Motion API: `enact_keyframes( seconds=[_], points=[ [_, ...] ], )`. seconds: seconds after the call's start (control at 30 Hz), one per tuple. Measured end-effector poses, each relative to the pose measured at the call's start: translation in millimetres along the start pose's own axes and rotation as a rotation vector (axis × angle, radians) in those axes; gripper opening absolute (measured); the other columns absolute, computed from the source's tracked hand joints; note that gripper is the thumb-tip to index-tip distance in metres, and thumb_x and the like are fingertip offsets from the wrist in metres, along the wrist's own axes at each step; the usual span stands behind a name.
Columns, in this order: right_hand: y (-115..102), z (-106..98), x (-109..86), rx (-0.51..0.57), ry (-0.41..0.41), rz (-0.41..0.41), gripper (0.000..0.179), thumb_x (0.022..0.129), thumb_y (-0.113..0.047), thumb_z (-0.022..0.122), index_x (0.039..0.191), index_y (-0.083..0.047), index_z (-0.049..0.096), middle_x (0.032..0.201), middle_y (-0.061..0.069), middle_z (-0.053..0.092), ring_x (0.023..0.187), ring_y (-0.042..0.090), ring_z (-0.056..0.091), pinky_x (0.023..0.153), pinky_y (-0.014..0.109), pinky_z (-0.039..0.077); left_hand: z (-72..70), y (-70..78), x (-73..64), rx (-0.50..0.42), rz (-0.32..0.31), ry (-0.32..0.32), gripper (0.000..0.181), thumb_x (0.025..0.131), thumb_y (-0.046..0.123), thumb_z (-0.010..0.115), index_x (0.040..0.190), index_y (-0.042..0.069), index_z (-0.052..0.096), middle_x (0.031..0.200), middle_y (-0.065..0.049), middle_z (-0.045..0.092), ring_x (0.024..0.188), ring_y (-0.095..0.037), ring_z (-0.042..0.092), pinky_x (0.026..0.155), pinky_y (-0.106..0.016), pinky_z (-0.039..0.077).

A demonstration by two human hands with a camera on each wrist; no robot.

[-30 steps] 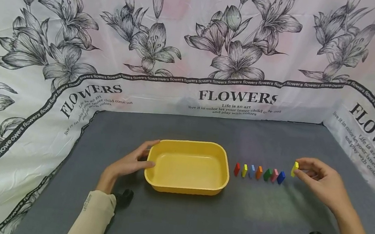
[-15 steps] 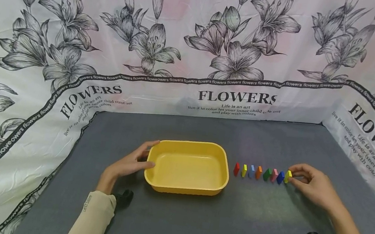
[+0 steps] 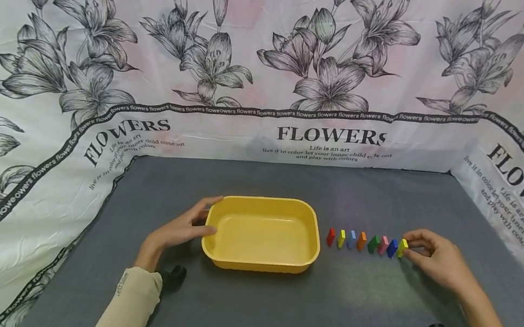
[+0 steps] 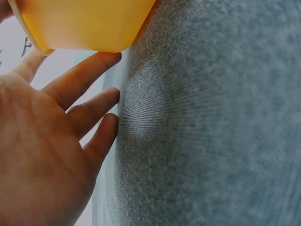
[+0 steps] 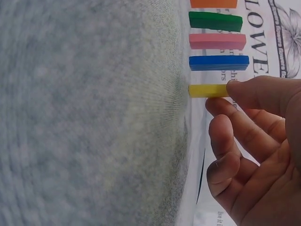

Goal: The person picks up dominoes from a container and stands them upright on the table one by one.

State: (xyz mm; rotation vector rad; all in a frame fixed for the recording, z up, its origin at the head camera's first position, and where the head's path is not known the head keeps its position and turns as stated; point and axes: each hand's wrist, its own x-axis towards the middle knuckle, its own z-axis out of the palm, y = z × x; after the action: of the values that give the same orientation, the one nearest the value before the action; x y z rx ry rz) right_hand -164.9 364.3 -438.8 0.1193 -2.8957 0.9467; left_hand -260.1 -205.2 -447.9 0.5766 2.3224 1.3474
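My left hand (image 3: 185, 226) holds the left end of a yellow plastic tub (image 3: 256, 266), its thumb over the rim and its fingers along the outer wall. In the left wrist view, the fingertips lie against the tub's side, close over the cloth. My right hand (image 3: 441, 261) pinches a small yellow domino block (image 5: 207, 91) between thumb and fingers, upright at the right end of a row. Just left of it stands a dark blue domino block (image 5: 219, 63), with a narrow gap between them. Pink (image 3: 383, 246) and green (image 3: 373, 245) domino blocks come further left.
Towards the tub, the row continues with orange (image 3: 362, 241), light blue (image 3: 352, 240), yellow (image 3: 341, 239) and red (image 3: 331, 237) domino blocks, all upright. A grey cloth (image 3: 282, 319) covers the table. White flower-printed sheeting (image 3: 226, 137) rises at the back and sides.
My right hand has moved left and down, bringing the yellow domino block to the table beside the dark blue one. Over the last half second it stays there. The left hand and tub stay put.
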Motion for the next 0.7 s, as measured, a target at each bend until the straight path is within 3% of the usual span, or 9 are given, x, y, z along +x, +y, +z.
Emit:
enact_keyframes(
  seconds=[0.4, 0.7],
  points=[
    [-2, -4, -0.6, 0.025, 0.037, -0.068, 0.029, 0.094, -0.013, 0.073, 0.12, -0.003, 0.064, 0.115, 0.028, 0.07, 0.07, -0.003, 0.054, 0.054, 0.025, 0.044, -1.6, 3.0, 1.3, 0.018, -0.012, 0.009, 0.075, 0.097, 0.029, 0.065, 0.159, 0.038, 0.024, 0.159, -0.014, 0.042, 0.146, -0.038, 0.041, 0.117, -0.069, 0.028],
    [-17, -13, -5.4, 0.059, 0.115, -0.141, 0.043, 0.094, -0.004, 0.07, 0.135, -0.003, 0.055, 0.121, 0.026, 0.065, 0.057, 0.008, 0.051, 0.047, 0.027, 0.038, 1.1, 1.8, -1.2, 0.014, -0.016, 0.014, 0.075, 0.098, 0.029, 0.064, 0.159, 0.041, 0.023, 0.16, -0.013, 0.041, 0.146, -0.037, 0.041, 0.117, -0.069, 0.028]
  ],
)
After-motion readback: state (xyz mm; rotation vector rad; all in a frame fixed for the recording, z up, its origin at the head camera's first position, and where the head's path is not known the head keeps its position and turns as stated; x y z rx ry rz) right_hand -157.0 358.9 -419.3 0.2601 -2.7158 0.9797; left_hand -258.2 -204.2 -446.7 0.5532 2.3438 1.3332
